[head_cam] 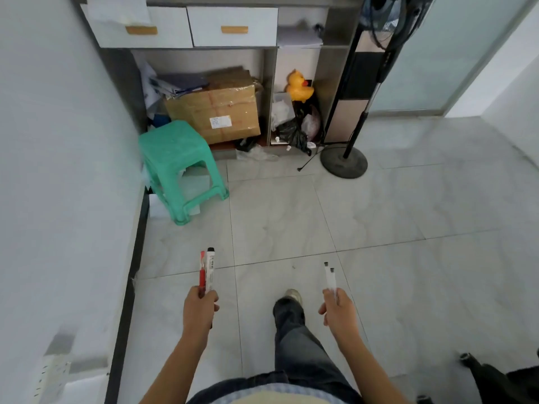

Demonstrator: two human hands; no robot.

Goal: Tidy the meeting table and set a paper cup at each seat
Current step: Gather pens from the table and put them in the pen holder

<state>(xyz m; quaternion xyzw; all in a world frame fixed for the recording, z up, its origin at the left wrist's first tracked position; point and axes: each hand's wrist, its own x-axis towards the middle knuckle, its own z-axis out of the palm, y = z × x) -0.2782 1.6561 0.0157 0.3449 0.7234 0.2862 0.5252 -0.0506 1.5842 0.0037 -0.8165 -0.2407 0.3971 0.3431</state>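
As the person stands on the pale tiled floor [379, 214], both bare arms reach forward with pens in each hand. The left hand [200, 309] has its fingers curled tight around two markers held side by side and pointing away from the body: a red marker [202, 269] and, touching it on its right, a white marker [210, 266] with a black cap at the far end. The right hand [338, 309] grips a pair of thin white pens [331, 277], fingers curled round them; their dark tips stick out beyond the knuckles, one a little further than the other. The hands are well apart, and between them a leg in dark jeans ends in a light shoe [293, 295] on the tiles. Ahead, by the left wall, sits a green plastic stool [178, 167], and just behind it a taped cardboard box [215, 112] with loose papers on top, tucked under a cabinet with two white drawers [233, 26]. Right of the box a yellow rubber duck [299, 86] perches above a black bag [293, 134], near the round base of a standing fan [344, 163]
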